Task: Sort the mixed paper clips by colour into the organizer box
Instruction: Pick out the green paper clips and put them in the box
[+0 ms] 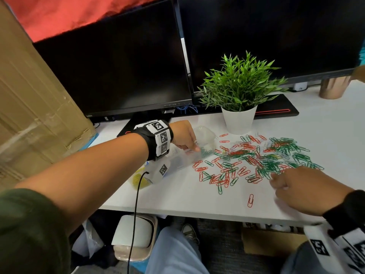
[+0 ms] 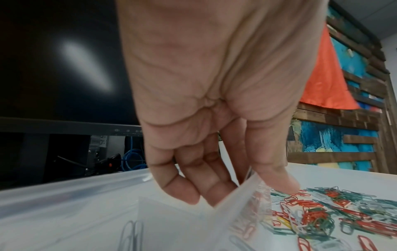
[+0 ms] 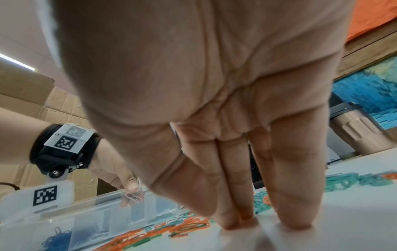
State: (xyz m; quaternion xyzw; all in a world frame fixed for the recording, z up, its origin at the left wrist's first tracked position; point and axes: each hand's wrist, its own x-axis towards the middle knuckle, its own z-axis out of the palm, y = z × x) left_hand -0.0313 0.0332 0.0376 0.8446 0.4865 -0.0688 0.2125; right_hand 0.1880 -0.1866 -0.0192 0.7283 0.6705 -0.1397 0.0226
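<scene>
Few white clips in left grip

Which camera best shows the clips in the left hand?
Right wrist: the left hand pinches a few white clips over the organizer box, seen side-on. In the head view its fingers hide them. In the left wrist view the box wall and palm block them.

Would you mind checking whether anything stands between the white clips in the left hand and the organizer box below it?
Nothing visible does. The left hand pinches a few white clips directly above the organizer box, whose compartments lie open to it. The mixed pile lies beside the box, not in the way.
</scene>
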